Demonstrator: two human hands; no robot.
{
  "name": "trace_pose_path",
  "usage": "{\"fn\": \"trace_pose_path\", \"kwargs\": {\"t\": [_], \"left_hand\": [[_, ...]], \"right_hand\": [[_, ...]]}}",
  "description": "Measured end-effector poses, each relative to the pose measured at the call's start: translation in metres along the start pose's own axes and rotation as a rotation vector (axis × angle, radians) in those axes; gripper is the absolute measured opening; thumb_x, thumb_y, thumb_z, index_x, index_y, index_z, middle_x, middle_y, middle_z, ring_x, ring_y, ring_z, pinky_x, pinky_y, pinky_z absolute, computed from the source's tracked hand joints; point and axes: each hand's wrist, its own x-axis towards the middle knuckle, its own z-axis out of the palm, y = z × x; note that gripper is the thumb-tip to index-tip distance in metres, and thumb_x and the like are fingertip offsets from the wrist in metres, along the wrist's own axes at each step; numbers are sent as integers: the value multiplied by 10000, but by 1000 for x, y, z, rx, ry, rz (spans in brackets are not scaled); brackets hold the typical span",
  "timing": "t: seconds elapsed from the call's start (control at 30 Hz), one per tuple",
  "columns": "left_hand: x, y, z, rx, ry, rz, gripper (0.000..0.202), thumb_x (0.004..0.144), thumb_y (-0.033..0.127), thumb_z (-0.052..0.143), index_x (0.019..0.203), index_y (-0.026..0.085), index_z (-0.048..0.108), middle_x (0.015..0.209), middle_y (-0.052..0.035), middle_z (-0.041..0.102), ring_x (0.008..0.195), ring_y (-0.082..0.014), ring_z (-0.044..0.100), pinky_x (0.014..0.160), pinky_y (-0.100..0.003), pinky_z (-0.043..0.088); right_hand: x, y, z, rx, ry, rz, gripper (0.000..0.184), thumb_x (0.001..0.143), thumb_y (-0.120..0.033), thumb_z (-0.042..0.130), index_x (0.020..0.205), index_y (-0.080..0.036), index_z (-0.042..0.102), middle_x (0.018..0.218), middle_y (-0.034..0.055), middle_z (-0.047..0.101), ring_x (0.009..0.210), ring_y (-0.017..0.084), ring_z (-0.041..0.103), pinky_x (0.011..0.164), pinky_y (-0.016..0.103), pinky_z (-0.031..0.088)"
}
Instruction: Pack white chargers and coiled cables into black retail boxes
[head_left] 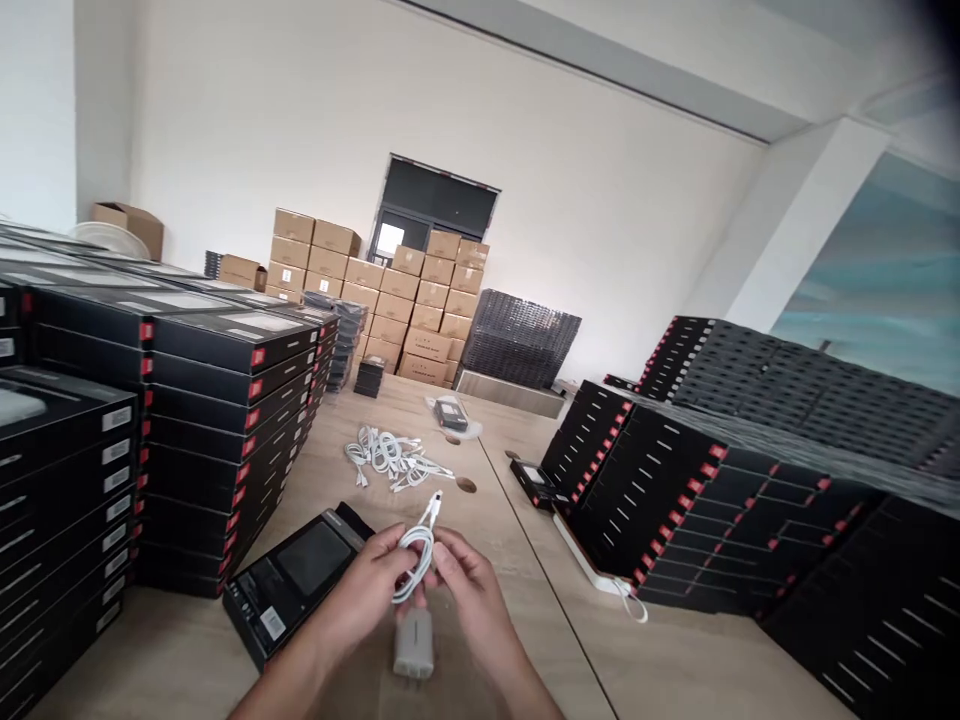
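Note:
Both of my hands are together in the lower middle of the view, around a coiled white charging cable. My left hand pinches the coil from the left. From the right, my right hand closes on it with the thumb along its edge. The cable's plug end points up and away. Just below my fingers is a white plug-in charger; fingertips reach its top edge, but whether it is held or resting I cannot tell. A black box with a dark window lies partly behind my left forearm.
A pile of white cables lies further up the wooden table. Tall stacks of black boxes stand left and right. A small black item on clear plastic lies behind the cables. Brown cartons are stacked at the back.

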Motion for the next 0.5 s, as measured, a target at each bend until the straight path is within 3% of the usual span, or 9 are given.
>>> {"fn": "trace_pose_path", "kwargs": {"t": [0.07, 0.13, 0.27, 0.5], "left_hand": [[-2, -2, 4, 4, -30, -37, 213, 725, 318, 585, 873, 167, 599, 720, -7, 663, 514, -129, 593, 411, -203, 363], [-3, -5, 6, -16, -32, -66, 232, 745, 337, 604, 904, 169, 587, 750, -19, 679, 558, -138, 624, 452, -206, 403], [-3, -5, 4, -39, -98, -71, 360, 770, 471, 667, 930, 161, 578, 811, -47, 688, 628, -140, 647, 509, -211, 441], [-3, -2, 2, 61, -147, -21, 390, 754, 509, 689, 879, 152, 594, 850, -43, 676, 626, -123, 635, 492, -196, 430]], "right_hand": [[-3, -3, -1, 146, -72, 60, 380, 793, -503, 682, 1026, -205, 713, 573, -36, 572, 465, 138, 513, 519, 290, 456], [-5, -7, -1, 242, -38, 75, 350, 768, -478, 716, 973, -195, 715, 587, -30, 585, 469, 119, 481, 495, 261, 424], [-7, -13, -5, 359, 35, 79, 279, 731, -415, 763, 879, -186, 702, 701, 1, 659, 516, 106, 499, 505, 232, 407], [-3, -13, -14, 465, 61, 82, 239, 738, -389, 767, 722, -187, 639, 679, -12, 678, 500, 91, 544, 473, 201, 364]]}}
